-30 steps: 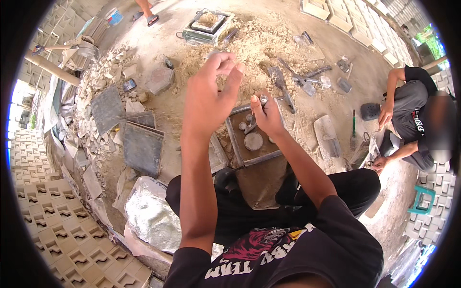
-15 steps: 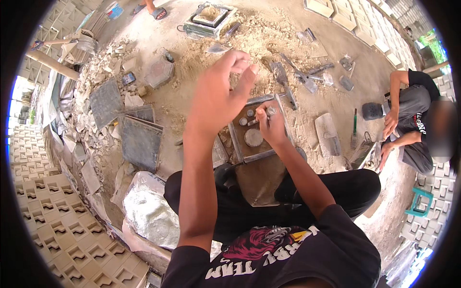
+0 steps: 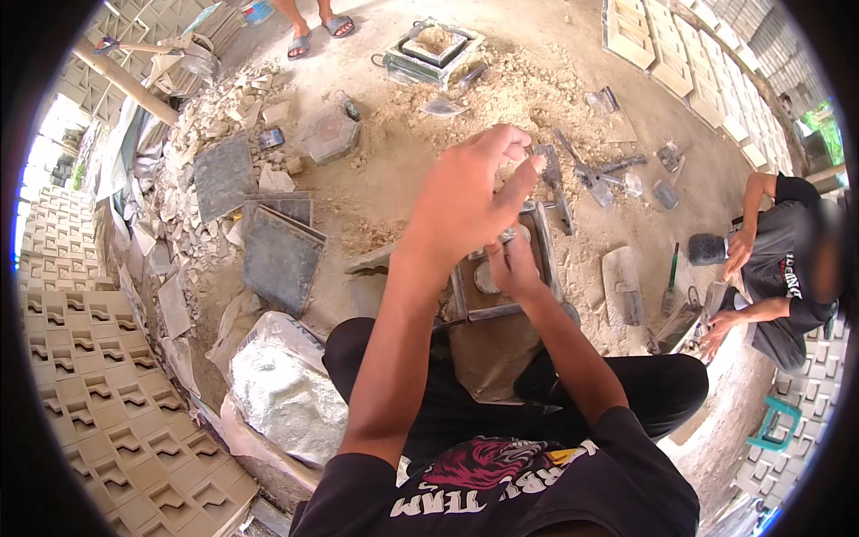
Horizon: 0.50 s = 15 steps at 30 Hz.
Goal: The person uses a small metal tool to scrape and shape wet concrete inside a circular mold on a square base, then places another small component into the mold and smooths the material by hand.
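My left hand (image 3: 474, 192) is raised over a square mould frame (image 3: 552, 246), its fingers curled toward the thumb. Whatever they pinch is too small to make out. Within the frame, my right hand (image 3: 516, 268) is closed around a small pale-grey piece (image 3: 507, 234), mostly hidden by the fingers. A round disc (image 3: 486, 278) lies in the frame just left of that hand. My left hand and forearm cover the frame's upper left part. The frame rests on the ground before my crossed legs.
Beyond the frame lie loose sand (image 3: 483, 98), a trowel (image 3: 443, 107) and another square mould (image 3: 438, 49). Flat dark plates (image 3: 282, 259) and rubble are at left, beside a bag of white powder (image 3: 291, 394). A co-worker (image 3: 769, 259) sits at right; someone's sandalled feet (image 3: 313, 36) stand behind.
The view has shifted, so the surroundings sit farther right and lower. My left hand has come closer over the mould frame and now hides more of it. My right hand stays inside the frame.
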Each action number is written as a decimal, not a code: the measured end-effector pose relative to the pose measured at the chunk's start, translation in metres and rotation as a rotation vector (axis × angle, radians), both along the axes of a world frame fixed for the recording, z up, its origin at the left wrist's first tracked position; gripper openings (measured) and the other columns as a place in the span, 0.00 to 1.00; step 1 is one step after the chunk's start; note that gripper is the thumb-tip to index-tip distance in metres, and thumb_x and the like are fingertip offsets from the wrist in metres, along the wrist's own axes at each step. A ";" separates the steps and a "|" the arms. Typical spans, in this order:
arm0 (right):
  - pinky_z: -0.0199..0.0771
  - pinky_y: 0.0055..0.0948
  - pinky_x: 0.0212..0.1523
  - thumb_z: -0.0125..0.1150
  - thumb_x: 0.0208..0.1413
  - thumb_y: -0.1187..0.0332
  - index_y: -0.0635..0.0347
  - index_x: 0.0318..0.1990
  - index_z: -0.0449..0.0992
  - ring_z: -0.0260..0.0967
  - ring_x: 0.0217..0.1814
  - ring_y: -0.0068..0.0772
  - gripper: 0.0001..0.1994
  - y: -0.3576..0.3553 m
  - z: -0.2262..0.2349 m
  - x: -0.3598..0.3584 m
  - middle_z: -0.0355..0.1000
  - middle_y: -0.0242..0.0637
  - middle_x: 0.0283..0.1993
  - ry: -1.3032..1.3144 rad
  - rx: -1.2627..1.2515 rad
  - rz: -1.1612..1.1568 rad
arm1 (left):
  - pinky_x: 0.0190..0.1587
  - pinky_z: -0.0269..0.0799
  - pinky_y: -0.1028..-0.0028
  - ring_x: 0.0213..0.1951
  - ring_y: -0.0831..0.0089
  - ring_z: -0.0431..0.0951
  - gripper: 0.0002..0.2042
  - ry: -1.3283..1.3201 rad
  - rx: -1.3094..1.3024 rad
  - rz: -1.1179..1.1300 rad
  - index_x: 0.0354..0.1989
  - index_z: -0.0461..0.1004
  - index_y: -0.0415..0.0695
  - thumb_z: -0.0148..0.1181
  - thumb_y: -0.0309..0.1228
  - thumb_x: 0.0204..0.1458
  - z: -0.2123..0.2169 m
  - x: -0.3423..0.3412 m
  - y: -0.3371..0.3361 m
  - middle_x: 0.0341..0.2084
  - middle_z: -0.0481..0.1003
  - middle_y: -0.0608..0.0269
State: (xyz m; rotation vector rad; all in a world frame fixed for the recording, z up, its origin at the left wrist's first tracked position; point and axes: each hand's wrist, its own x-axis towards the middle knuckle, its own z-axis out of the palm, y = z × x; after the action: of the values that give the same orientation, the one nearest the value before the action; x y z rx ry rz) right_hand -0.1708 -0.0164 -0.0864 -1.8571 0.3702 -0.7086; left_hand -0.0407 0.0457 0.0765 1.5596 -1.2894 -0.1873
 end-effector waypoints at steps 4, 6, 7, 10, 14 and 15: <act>0.64 0.30 0.28 0.54 0.64 0.64 0.63 0.37 0.68 0.59 0.24 0.23 0.10 -0.010 -0.015 0.018 0.66 0.36 0.22 0.046 0.074 -0.015 | 0.37 0.74 0.70 0.39 0.61 0.82 0.13 0.037 0.008 0.074 0.43 0.74 0.38 0.60 0.35 0.56 0.000 0.006 -0.002 0.34 0.80 0.51; 0.64 0.30 0.28 0.55 0.63 0.65 0.63 0.35 0.69 0.59 0.24 0.24 0.10 -0.007 -0.004 0.018 0.67 0.38 0.22 0.058 0.011 -0.127 | 0.39 0.74 0.69 0.39 0.60 0.82 0.13 0.030 0.078 0.084 0.43 0.74 0.38 0.60 0.35 0.56 0.006 0.001 0.007 0.34 0.80 0.52; 0.64 0.30 0.27 0.57 0.62 0.66 0.63 0.32 0.70 0.59 0.23 0.24 0.10 -0.004 -0.006 0.017 0.68 0.39 0.20 -0.048 -0.051 -0.129 | 0.39 0.74 0.68 0.39 0.60 0.82 0.14 0.027 0.045 0.076 0.43 0.74 0.38 0.60 0.35 0.56 0.005 0.003 0.006 0.34 0.80 0.52; 0.62 0.30 0.25 0.57 0.62 0.64 0.63 0.31 0.71 0.56 0.21 0.22 0.12 0.002 0.000 0.011 0.64 0.36 0.17 0.032 0.043 -0.108 | 0.40 0.74 0.68 0.40 0.60 0.81 0.14 0.054 -0.007 0.085 0.44 0.74 0.38 0.60 0.36 0.56 -0.005 0.007 0.002 0.35 0.80 0.51; 0.60 0.28 0.24 0.57 0.63 0.60 0.62 0.28 0.71 0.55 0.22 0.20 0.15 0.003 0.009 0.012 0.62 0.32 0.16 0.086 0.087 -0.152 | 0.44 0.73 0.66 0.43 0.58 0.80 0.15 0.072 -0.014 0.142 0.45 0.74 0.37 0.60 0.36 0.56 -0.011 0.002 0.002 0.38 0.79 0.48; 0.59 0.27 0.24 0.57 0.63 0.59 0.62 0.28 0.71 0.54 0.22 0.20 0.16 0.003 0.014 0.011 0.62 0.31 0.16 0.067 0.071 -0.161 | 0.45 0.73 0.66 0.44 0.58 0.80 0.15 0.059 -0.028 0.145 0.45 0.73 0.37 0.60 0.36 0.56 -0.012 0.001 0.001 0.39 0.79 0.48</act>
State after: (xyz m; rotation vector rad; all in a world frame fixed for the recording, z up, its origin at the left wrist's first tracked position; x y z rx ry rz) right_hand -0.1602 -0.0134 -0.0727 -1.8004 0.5863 -0.7337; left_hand -0.0395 0.0467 0.0641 1.6050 -1.1236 -0.1222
